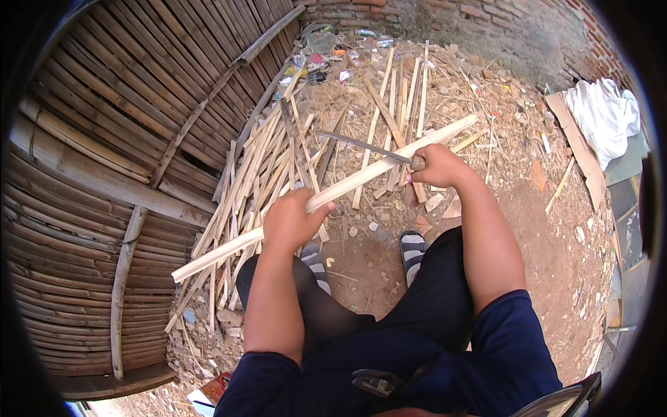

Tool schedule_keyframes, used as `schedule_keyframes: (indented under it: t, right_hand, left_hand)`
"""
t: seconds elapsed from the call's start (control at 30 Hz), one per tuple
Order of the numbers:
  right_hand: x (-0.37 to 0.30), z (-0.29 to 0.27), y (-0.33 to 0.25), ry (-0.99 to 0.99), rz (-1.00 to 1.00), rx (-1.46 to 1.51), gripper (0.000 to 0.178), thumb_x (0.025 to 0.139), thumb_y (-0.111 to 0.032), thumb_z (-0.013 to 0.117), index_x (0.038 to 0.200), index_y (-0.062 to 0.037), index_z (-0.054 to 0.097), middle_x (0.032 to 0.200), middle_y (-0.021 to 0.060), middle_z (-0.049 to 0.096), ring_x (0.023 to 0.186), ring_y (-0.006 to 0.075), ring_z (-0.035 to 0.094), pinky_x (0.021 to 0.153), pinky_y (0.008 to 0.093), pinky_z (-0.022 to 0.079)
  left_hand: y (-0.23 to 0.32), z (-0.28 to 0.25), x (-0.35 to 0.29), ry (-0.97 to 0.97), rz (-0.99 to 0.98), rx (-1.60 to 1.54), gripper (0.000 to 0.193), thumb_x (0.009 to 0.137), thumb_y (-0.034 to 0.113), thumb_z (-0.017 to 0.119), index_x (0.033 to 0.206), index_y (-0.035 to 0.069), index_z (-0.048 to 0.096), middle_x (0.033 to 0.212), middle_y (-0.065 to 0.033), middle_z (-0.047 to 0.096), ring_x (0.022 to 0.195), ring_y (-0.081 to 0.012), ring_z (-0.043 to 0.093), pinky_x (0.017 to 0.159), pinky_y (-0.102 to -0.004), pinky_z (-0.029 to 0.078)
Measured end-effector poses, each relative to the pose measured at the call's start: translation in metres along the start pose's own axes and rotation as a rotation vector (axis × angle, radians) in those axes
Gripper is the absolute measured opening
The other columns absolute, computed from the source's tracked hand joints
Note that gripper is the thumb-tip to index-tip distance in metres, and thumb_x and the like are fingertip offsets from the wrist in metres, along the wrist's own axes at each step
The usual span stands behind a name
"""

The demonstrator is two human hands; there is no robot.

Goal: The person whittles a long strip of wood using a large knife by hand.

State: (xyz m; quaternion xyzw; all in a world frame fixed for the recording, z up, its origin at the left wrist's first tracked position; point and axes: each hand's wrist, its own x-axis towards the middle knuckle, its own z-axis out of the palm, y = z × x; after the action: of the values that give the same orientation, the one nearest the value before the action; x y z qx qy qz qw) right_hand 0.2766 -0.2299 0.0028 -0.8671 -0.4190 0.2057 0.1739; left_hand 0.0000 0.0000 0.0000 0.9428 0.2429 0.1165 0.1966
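Note:
A long pale wooden strip [361, 178] slants across in front of me, its lower left end above a pile of sticks and its far end up to the right. My left hand [288, 219] is closed around it near the middle. In my right hand [439, 167] is the short handle of a long-bladed knife [365, 144], with the fingers closed round it. The dark, narrow blade points left and crosses the strip beside that hand. Whether its edge bites into the wood cannot be made out.
Loose wooden sticks [253, 187] lie heaped at the left, with more strips [417, 97] ahead. A slatted bamboo wall [160, 90] rises on the left; a brick wall [486, 21] stands behind. At right are a white sack [603, 118] and cardboard [577, 149]. Rubble covers the ground.

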Motion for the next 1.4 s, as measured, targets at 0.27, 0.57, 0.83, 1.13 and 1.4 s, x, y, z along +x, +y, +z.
schedule_keyframes:
  t: [0.27, 0.57, 0.83, 1.13, 1.4]
  right_hand:
    - [-0.02, -0.001, -0.021, 0.006, -0.043, -0.018, 0.052, 0.081, -0.034, 0.09, 0.115, 0.002, 0.076, 0.101, 0.0288, 0.076, 0.1, 0.044, 0.074, 0.091, 0.0486, 0.057]
    - [-0.009, -0.002, 0.006, 0.363, -0.072, 0.063, 0.043, 0.08, -0.03, 0.091, 0.1, 0.0033, 0.073, 0.085, 0.0262, 0.07, 0.082, 0.043, 0.07, 0.077, 0.0482, 0.054]
    - [-0.022, 0.001, -0.039, 0.179, -0.212, 0.002, 0.034, 0.078, -0.027, 0.09, 0.091, -0.0025, 0.072, 0.085, 0.023, 0.072, 0.083, 0.0452, 0.07, 0.075, 0.0504, 0.054]
    - [-0.014, -0.003, -0.014, 0.322, -0.092, 0.028, 0.036, 0.083, -0.028, 0.089, 0.098, 0.0005, 0.073, 0.082, 0.0224, 0.07, 0.08, 0.0404, 0.07, 0.075, 0.0476, 0.055]
    - [-0.016, -0.005, -0.03, 0.183, -0.201, -0.033, 0.034, 0.083, -0.028, 0.087, 0.106, -0.0064, 0.076, 0.088, 0.0224, 0.075, 0.09, 0.0422, 0.074, 0.08, 0.0511, 0.057]
  left_hand:
    - [0.001, -0.011, -0.002, -0.015, -0.073, 0.011, 0.052, 0.088, 0.058, 0.081, 0.097, 0.007, 0.078, 0.083, -0.0168, 0.075, 0.082, -0.0385, 0.075, 0.073, -0.0499, 0.058]
    - [0.001, -0.01, 0.002, 0.103, -0.073, -0.022, 0.052, 0.087, 0.053, 0.085, 0.099, 0.003, 0.078, 0.083, -0.0192, 0.074, 0.08, -0.04, 0.073, 0.074, -0.0487, 0.056]
    - [-0.001, -0.005, -0.001, 0.213, -0.035, -0.053, 0.05, 0.09, 0.055, 0.082, 0.1, 0.006, 0.077, 0.088, -0.0178, 0.076, 0.084, -0.0399, 0.074, 0.075, -0.0501, 0.057]
    - [-0.001, -0.004, 0.002, 0.326, -0.028, -0.047, 0.042, 0.084, 0.043, 0.089, 0.095, 0.004, 0.078, 0.083, -0.0177, 0.075, 0.078, -0.0384, 0.074, 0.072, -0.0471, 0.057]
    - [-0.005, -0.005, -0.001, 0.313, -0.017, -0.068, 0.043, 0.084, 0.044, 0.089, 0.096, 0.004, 0.078, 0.083, -0.018, 0.076, 0.077, -0.0379, 0.074, 0.072, -0.0462, 0.057]
